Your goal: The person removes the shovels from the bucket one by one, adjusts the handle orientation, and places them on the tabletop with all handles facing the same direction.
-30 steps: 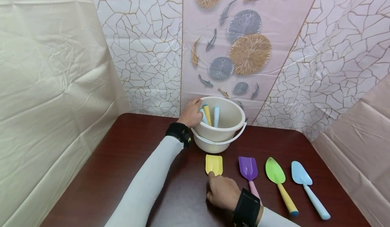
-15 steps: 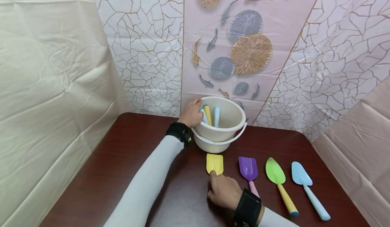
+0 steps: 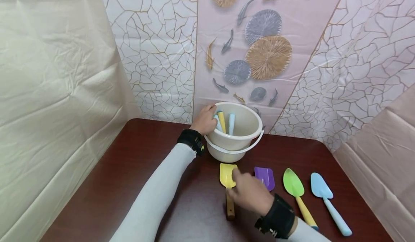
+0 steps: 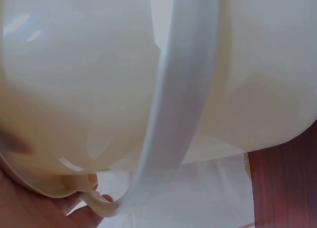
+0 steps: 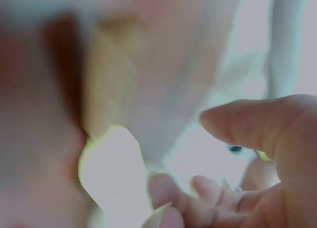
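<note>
A cream bucket [image 3: 227,143] stands near the table's far edge, its white bail handle [image 4: 188,79] hanging across the front. My left hand [image 3: 205,121] grips its left rim. Inside it, a yellow handle [image 3: 222,122] and two light blue handles, one [image 3: 231,124] upright, lean together; their lower ends are hidden. My right hand [image 3: 249,191], blurred, hovers beside a small yellow shovel [image 3: 226,175] with a brown handle [image 3: 230,209]. In the right wrist view its thumb and fingers are spread apart, with nothing held between them. The shovel lies on the table in front of the bucket.
To the right lie a purple shovel [image 3: 266,177], its handle hidden behind my right hand, a green trowel [image 3: 293,183] with a yellow handle, and a light blue trowel [image 3: 321,185]. The dark red table [image 3: 107,184] meets patterned cloth walls at the back and sides.
My right hand has let go of the yellow shovel's handle and moved right, uncovering the handle and covering the purple shovel's. The left hand stays on the bucket rim.
</note>
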Demonstrator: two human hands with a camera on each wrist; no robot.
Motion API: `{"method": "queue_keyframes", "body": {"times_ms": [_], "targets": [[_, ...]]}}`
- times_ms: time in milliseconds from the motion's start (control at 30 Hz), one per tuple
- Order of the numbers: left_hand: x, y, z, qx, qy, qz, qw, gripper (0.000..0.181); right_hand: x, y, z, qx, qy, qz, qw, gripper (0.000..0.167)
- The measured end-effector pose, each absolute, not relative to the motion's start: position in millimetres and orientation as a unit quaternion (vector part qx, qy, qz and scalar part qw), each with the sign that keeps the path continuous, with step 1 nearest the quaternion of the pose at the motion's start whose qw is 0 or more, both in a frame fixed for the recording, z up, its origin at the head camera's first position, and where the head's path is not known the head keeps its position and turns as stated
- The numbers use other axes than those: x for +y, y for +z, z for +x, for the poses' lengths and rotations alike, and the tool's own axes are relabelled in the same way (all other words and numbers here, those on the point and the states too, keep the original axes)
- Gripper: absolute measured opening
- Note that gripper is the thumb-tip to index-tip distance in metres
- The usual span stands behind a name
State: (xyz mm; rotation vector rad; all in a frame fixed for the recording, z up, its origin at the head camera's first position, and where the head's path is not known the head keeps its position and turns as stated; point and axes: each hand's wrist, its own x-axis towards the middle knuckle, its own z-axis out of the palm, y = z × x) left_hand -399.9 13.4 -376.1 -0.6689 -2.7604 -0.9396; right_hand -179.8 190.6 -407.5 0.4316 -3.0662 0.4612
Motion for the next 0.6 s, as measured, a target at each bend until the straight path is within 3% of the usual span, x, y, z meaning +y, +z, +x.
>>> {"method": "queue_keyframes", "body": {"times_ms": [200,300,400,600], "targets": [[13.6,-374.8,-403.8,-0.920,-0.315,-0.222,0.076,0.066,225.5,-354.5,-221.4,-0.942,0.227,0.171,0.177,0.020],[13.9,-374.6,-406.1,-0.919,-0.315,-0.222,0.080,0.067,242.1,-339.9,-250.6,-0.924,0.255,0.163,0.236,0.017],[14.2,-375.9,-406.9,-0.921,-0.308,-0.223,0.082,0.067,254.0,-335.1,-277.1,-0.918,0.271,0.137,0.255,0.025],[14.8,-376.7,-404.4,-0.923,-0.303,-0.223,0.078,0.068,267.9,-339.9,-315.5,-0.919,0.306,0.076,0.239,0.061]]}}
